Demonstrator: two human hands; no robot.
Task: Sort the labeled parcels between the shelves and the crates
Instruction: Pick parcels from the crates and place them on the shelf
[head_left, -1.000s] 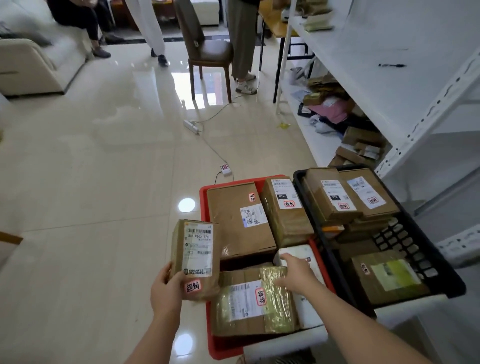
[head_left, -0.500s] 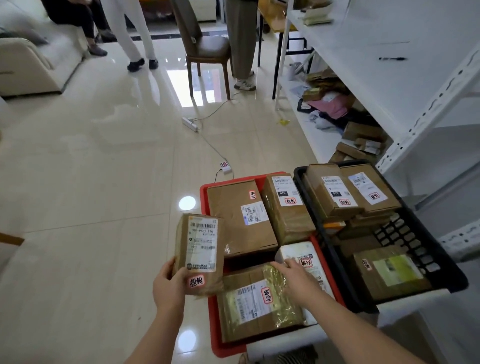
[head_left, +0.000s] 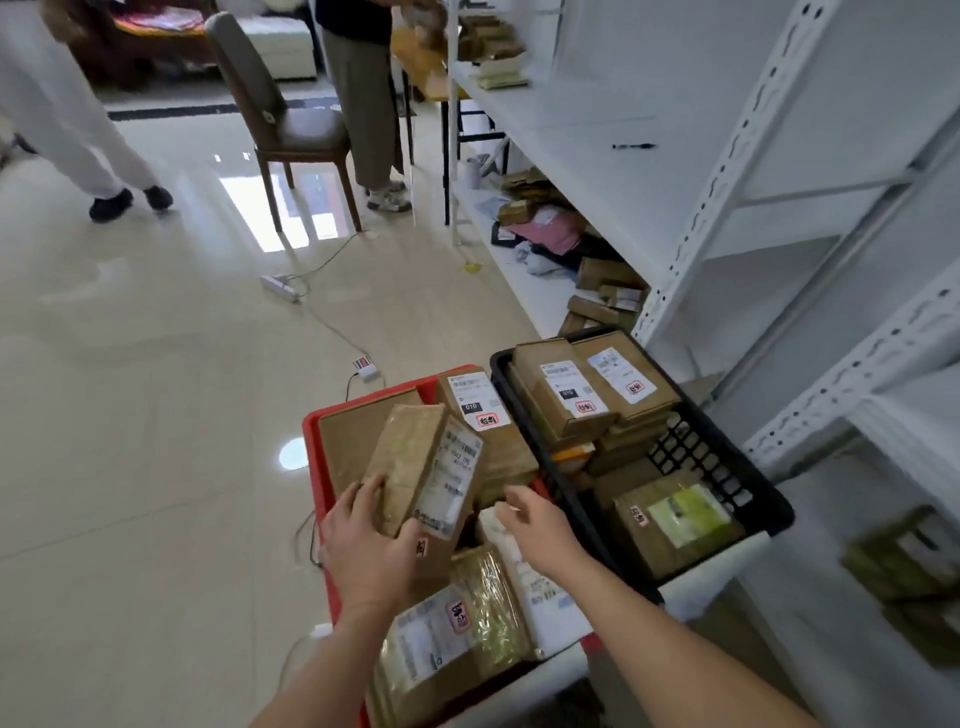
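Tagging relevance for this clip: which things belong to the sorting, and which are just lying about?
Job: left hand gripping a parcel; right hand; red crate; black crate; shelves.
Lying about: chair, power strip, pen.

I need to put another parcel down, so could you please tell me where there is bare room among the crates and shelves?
The middle shelf is bare between the far parcel stack and the pen. The black crate shows open lattice along its right wall. The red crate is crowded, both hands over it: the left hand grips a parcel.
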